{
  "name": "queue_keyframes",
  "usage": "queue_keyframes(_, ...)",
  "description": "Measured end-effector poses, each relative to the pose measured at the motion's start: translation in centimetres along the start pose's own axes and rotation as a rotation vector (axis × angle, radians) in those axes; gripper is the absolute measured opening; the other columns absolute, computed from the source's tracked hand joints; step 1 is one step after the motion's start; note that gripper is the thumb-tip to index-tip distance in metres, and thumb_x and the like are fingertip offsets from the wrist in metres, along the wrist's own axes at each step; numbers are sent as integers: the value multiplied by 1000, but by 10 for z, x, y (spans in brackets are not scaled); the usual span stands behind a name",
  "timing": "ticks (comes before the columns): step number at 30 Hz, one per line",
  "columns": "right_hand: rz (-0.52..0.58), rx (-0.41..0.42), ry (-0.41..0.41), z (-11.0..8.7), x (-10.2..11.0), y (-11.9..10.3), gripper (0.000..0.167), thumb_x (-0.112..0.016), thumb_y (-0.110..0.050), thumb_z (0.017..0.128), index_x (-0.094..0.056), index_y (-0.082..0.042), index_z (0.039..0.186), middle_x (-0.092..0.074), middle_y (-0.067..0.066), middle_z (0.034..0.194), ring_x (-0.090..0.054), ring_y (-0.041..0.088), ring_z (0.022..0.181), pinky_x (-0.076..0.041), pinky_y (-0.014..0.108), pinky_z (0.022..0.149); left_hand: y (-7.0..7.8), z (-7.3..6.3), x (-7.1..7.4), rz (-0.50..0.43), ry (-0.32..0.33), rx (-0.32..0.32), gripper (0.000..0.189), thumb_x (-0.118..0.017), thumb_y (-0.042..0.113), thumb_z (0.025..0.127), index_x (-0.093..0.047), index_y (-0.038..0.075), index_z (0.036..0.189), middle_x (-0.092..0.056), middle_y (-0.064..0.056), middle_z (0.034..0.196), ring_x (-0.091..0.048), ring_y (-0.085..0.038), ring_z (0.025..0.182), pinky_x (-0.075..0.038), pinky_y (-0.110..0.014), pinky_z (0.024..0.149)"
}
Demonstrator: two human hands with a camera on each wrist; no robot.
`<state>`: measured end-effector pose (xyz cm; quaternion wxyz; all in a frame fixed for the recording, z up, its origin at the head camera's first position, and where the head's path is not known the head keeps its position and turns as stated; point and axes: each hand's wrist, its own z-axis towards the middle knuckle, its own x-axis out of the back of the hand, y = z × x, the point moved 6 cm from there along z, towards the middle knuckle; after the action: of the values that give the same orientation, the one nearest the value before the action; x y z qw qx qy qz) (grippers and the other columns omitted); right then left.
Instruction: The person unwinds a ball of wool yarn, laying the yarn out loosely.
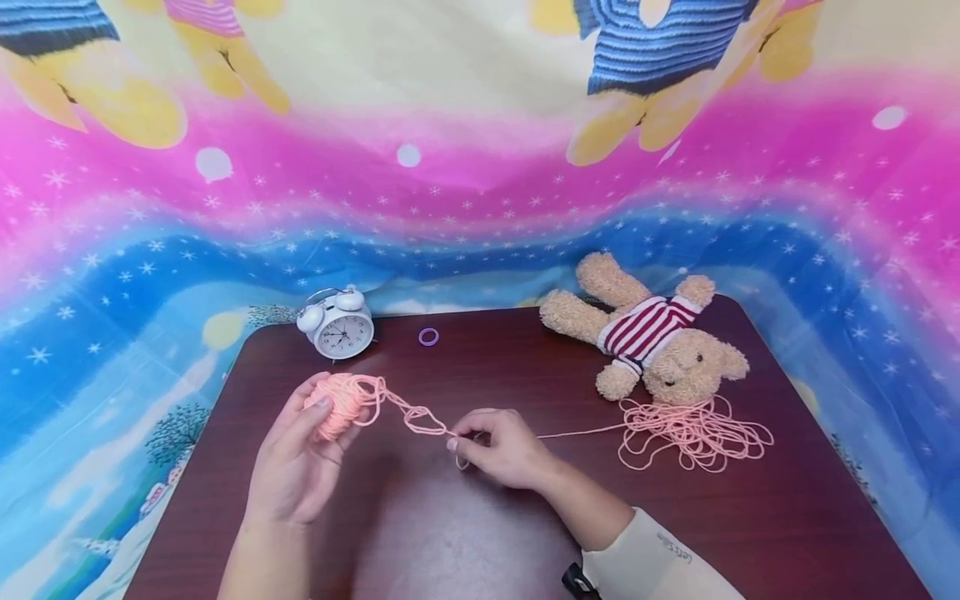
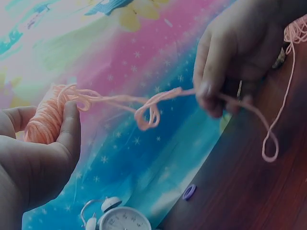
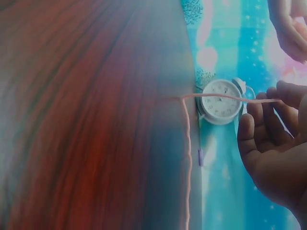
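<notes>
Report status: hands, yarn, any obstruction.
Left hand: grip round yarn ball. Right hand: grip on strand. Loose yarn piled by teddy bear. Possible snag: looped strands between hands.

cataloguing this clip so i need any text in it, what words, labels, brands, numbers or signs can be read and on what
Sleeve, right arm: small dark lettering, perhaps "Let'sSlim", too small to be sure.
Clock: numerals round the dial, too small and blurred to quote.
Yarn and bear: no text seen.
</notes>
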<state>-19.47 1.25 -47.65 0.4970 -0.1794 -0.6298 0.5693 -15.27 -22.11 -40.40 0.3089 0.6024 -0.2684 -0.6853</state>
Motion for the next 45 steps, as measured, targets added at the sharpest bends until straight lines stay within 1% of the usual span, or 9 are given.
queue_keyframes(5, -67, 42, 19, -7, 16, 2, 9, -73, -22, 98, -79, -17, 94, -76, -4, 88, -70, 7, 80, -57, 28, 73, 6, -4, 13, -23, 12, -6, 27, -36, -2, 109, -48, 5, 133, -60, -13, 126, -68, -24, 111, -58, -34, 95)
queue_keyframes(10, -132, 47, 55, -17, 34, 5, 7, -75, -23, 97, -80, -18, 96, -74, -14, 95, -66, 5, 87, -58, 35, 76, 11, -7, 26, -10, 59, -13, 26, -36, -1, 110, -49, 7, 132, -60, -11, 125, -68, -22, 110, -58, -33, 96)
queue_keyframes(17, -170, 25, 88, -33, 61, 17, 9, -74, -25, 98, -80, -18, 99, -74, -14, 98, -68, 7, 93, -58, 36, 83, 15, -9, 39, -68, 46, -30, 26, -35, -1, 110, -49, 3, 131, -61, -13, 121, -69, -24, 109, -57, -33, 97)
queue_keyframes(20, -194, 33, 104, -39, 72, 22, 7, -74, -23, 98, -80, -19, 99, -74, -14, 98, -68, 6, 93, -59, 37, 84, 14, -11, 45, -62, 69, -16, 25, -37, 0, 110, -48, 5, 131, -60, -11, 121, -68, -22, 107, -58, -32, 95)
queue_keyframes(25, -239, 26, 143, -52, 93, 29, 5, -76, -22, 97, -80, -20, 100, -74, -15, 98, -69, 6, 94, -58, 32, 85, 14, -13, 54, -59, 123, 10, 25, -40, 0, 109, -47, 7, 132, -57, -9, 123, -68, -20, 106, -58, -32, 94)
queue_keyframes(31, -253, -16, 175, -67, 118, 34, 5, -76, -22, 97, -79, -25, 99, -74, -15, 99, -69, 7, 96, -58, 30, 84, 16, -15, 63, -69, 132, 7, 25, -39, -1, 109, -46, 6, 132, -57, -9, 124, -68, -21, 106, -58, -33, 95)
queue_keyframes(36, -285, -64, 205, -79, 138, 38, 4, -76, -23, 97, -79, -24, 99, -74, -14, 100, -69, 7, 98, -58, 31, 86, 19, -16, 69, -114, 108, -13, 23, -38, -1, 110, -49, 4, 130, -60, -11, 119, -69, -23, 101, -59, -32, 92)
queue_keyframes(41, -305, -116, 238, -92, 156, 44, 8, -74, -22, 98, -80, -18, 102, -75, -7, 105, -68, 13, 102, -58, 34, 86, 22, -15, 75, -119, 81, -28, 25, -34, -1, 111, -52, 1, 129, -63, -14, 118, -70, -24, 102, -59, -32, 92)
queue_keyframes(45, -329, -155, 252, -102, 170, 47, 9, -74, -21, 98, -80, -19, 105, -76, 0, 112, -67, 17, 107, -59, 39, 86, 26, -15, 80, -125, 75, -35, 25, -33, -1, 111, -51, 1, 128, -63, -15, 116, -70, -25, 100, -59, -31, 92)
